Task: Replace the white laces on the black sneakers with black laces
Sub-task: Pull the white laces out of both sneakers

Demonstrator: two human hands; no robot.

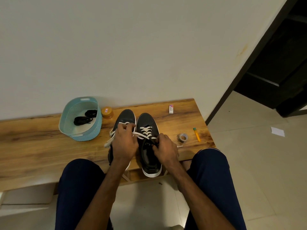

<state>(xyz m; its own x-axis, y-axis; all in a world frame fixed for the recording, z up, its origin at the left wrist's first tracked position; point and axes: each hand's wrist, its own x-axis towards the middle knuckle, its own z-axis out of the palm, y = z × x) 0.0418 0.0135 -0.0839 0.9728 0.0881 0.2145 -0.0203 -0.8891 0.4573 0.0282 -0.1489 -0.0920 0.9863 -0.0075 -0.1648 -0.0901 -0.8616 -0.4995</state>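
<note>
Head cam, looking down: both black sneakers sit side by side on the wooden bench (41, 146), toes to the wall. The left hand (126, 140) is over the left sneaker (127, 116), fingers curled and pinching its white laces (110, 138). The right hand (164, 148) pinches the lace at the top eyelets of the right sneaker (147, 120). The black laces (84, 117) lie bundled in the teal basket (79, 135), left of the shoes, next to an amber jar (107, 112). A tape roll (183, 137) is off to the right.

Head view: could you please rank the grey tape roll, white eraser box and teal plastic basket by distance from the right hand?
1. Grey tape roll, right of the right hand.
2. White eraser box, farther back.
3. Teal plastic basket, far left.
</note>
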